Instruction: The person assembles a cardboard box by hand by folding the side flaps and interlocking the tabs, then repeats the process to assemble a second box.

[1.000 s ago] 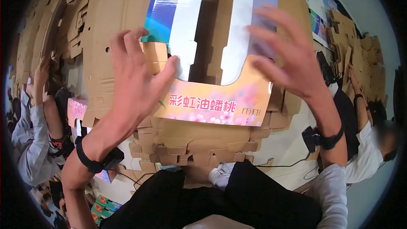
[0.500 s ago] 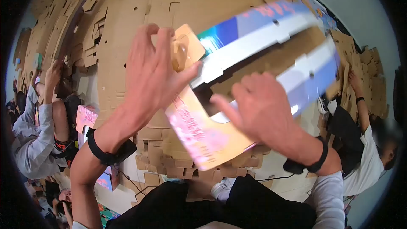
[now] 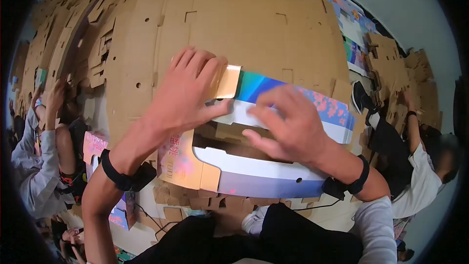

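A printed cardboard box (image 3: 273,188) lies in front of me with its long opening facing up. It has orange-and-pink end panels, blue-violet sides and white inner edges. My left hand (image 3: 190,88) grips its left end, the fingers over the far corner by the orange flap (image 3: 228,82) and the thumb along the white inner edge. Over the opening is my right hand (image 3: 290,127), slightly blurred, with its thumb and fingers apart and nothing between them. Part of the opening and the far side are hidden behind it.
Flat brown cardboard sheets (image 3: 244,24) are stacked under and beyond the box. A person (image 3: 36,151) sits at the left near a pink printed box (image 3: 95,142). Another person (image 3: 415,166) is at the right, with a black shoe (image 3: 360,97) close to the stack.
The box has turned clockwise and come down nearer the stack, its right end swinging toward me. My left hand stays on its left end; my right hand has shifted slightly over the opening.
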A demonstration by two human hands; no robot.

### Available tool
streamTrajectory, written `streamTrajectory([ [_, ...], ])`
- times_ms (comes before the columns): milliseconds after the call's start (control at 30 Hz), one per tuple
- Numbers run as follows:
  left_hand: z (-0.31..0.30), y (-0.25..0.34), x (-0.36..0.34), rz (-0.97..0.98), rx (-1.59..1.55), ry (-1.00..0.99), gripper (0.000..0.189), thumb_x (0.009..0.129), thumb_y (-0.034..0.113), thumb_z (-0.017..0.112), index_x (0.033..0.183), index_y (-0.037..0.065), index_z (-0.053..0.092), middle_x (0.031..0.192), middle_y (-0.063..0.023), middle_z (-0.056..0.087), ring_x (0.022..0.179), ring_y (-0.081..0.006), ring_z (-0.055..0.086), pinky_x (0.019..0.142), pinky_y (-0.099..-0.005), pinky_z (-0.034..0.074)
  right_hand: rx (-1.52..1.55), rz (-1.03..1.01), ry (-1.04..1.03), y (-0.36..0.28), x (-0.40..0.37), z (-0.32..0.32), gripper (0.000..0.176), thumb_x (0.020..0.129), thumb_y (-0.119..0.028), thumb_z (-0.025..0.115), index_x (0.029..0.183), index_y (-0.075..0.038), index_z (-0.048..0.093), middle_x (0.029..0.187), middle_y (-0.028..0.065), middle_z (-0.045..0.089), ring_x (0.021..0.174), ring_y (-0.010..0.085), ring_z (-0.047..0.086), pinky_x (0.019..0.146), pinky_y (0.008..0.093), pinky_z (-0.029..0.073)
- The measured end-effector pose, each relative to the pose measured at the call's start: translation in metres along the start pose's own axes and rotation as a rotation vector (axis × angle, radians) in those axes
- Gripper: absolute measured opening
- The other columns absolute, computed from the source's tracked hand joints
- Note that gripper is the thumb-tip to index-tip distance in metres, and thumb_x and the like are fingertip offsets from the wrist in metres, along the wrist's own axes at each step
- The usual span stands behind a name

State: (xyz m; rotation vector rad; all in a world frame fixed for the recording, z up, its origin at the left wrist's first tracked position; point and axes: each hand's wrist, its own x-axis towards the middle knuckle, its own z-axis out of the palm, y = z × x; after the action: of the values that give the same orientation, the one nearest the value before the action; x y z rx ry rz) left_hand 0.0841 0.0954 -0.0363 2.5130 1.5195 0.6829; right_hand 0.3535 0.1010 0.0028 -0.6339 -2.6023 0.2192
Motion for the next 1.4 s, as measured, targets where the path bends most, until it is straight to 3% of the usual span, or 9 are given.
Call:
streamTrajectory([
  [100, 0.000, 0.001, 0.000, -0.015, -0.115, 0.024, 0.070, 0.077, 0.029, 0.080, 0.137, 0.002, 0.056, 0.129, -0.0208, 0.058, 0.126, -0.0424, 0.054, 0.112, -0.0535, 0.043, -0.021, 0.174, 0.007, 0.023, -0.007, 0.012, 0.075, 0.077, -0.042, 0.091, 0.135, -0.003, 0.063, 0.120, 0.0172, 0.062, 0.107, 0.0377, 0.063, 0.091, 0.0470, 0.053],
  [133, 0.000, 0.001, 0.001, -0.001, -0.138, 0.028, 0.070, 0.077, 0.028, 0.079, 0.137, 0.002, 0.056, 0.129, -0.0209, 0.058, 0.125, -0.0424, 0.054, 0.112, -0.0531, 0.044, -0.060, 0.205, -0.111, 0.029, -0.012, 0.012, 0.094, 0.075, -0.048, 0.091, 0.147, 0.001, 0.056, 0.127, 0.0212, 0.060, 0.114, 0.0397, 0.062, 0.097, 0.0480, 0.051],
  [333, 0.000, 0.003, 0.000, -0.003, -0.195, 0.060, 0.066, 0.075, 0.030, 0.079, 0.130, 0.001, 0.058, 0.123, -0.0199, 0.059, 0.120, -0.0400, 0.057, 0.108, -0.0500, 0.045, -0.020, 0.110, -0.146, 0.035, -0.010, 0.006, 0.103, 0.076, -0.050, 0.090, 0.154, 0.003, 0.050, 0.130, 0.0226, 0.059, 0.116, 0.0397, 0.061, 0.097, 0.0478, 0.051],
  [433, -0.001, 0.009, 0.004, -0.015, -0.127, 0.042, 0.064, 0.074, 0.031, 0.079, 0.128, 0.002, 0.059, 0.119, -0.0190, 0.058, 0.117, -0.0397, 0.058, 0.105, -0.0497, 0.046, -0.002, 0.154, -0.192, 0.036, -0.013, 0.008, 0.111, 0.073, -0.045, 0.093, 0.162, -0.002, 0.043, 0.132, 0.0210, 0.059, 0.115, 0.0409, 0.061, 0.099, 0.0495, 0.050],
  [700, -0.004, 0.014, 0.007, -0.004, 0.059, -0.022, 0.060, 0.077, 0.033, 0.078, 0.128, 0.006, 0.061, 0.117, -0.0157, 0.058, 0.113, -0.0372, 0.060, 0.100, -0.0492, 0.050, -0.029, 0.150, -0.201, 0.037, -0.015, 0.009, 0.103, 0.076, -0.047, 0.089, 0.157, 0.003, 0.048, 0.127, 0.0214, 0.059, 0.115, 0.0370, 0.060, 0.099, 0.0464, 0.049],
  [900, -0.010, 0.028, 0.013, 0.051, 0.170, -0.105, 0.056, 0.087, 0.020, 0.077, 0.137, 0.004, 0.056, 0.127, -0.0159, 0.060, 0.119, -0.0390, 0.059, 0.106, -0.0491, 0.050, -0.049, 0.141, -0.194, 0.037, -0.018, 0.011, 0.102, 0.077, -0.048, 0.088, 0.156, 0.002, 0.050, 0.126, 0.0203, 0.060, 0.115, 0.0357, 0.060, 0.100, 0.0457, 0.049],
  [1100, -0.011, 0.032, 0.009, -0.013, 0.156, -0.152, 0.055, 0.088, 0.015, 0.076, 0.138, 0.005, 0.055, 0.127, -0.0158, 0.060, 0.118, -0.0386, 0.059, 0.104, -0.0503, 0.049, -0.035, 0.152, -0.211, 0.037, -0.020, 0.011, 0.101, 0.075, -0.047, 0.089, 0.156, 0.000, 0.051, 0.125, 0.0197, 0.060, 0.115, 0.0357, 0.060, 0.100, 0.0456, 0.049],
  [1200, -0.012, 0.034, 0.009, -0.034, 0.181, -0.178, 0.055, 0.088, 0.017, 0.077, 0.137, 0.005, 0.056, 0.125, -0.0157, 0.060, 0.119, -0.0383, 0.058, 0.105, -0.0492, 0.049, -0.027, 0.142, -0.184, 0.037, -0.019, 0.011, 0.102, 0.073, -0.045, 0.090, 0.157, -0.002, 0.051, 0.125, 0.0194, 0.060, 0.115, 0.0360, 0.060, 0.100, 0.0457, 0.050],
  [1400, -0.004, 0.039, 0.007, 0.045, 0.306, -0.207, 0.069, 0.100, 0.046, 0.069, 0.152, 0.004, 0.052, 0.152, -0.0181, 0.055, 0.135, -0.0392, 0.053, 0.116, -0.0514, 0.043, -0.047, 0.125, -0.149, 0.038, -0.021, 0.016, 0.102, 0.070, -0.041, 0.092, 0.156, -0.003, 0.052, 0.127, 0.0190, 0.060, 0.112, 0.0371, 0.062, 0.099, 0.0466, 0.051],
])
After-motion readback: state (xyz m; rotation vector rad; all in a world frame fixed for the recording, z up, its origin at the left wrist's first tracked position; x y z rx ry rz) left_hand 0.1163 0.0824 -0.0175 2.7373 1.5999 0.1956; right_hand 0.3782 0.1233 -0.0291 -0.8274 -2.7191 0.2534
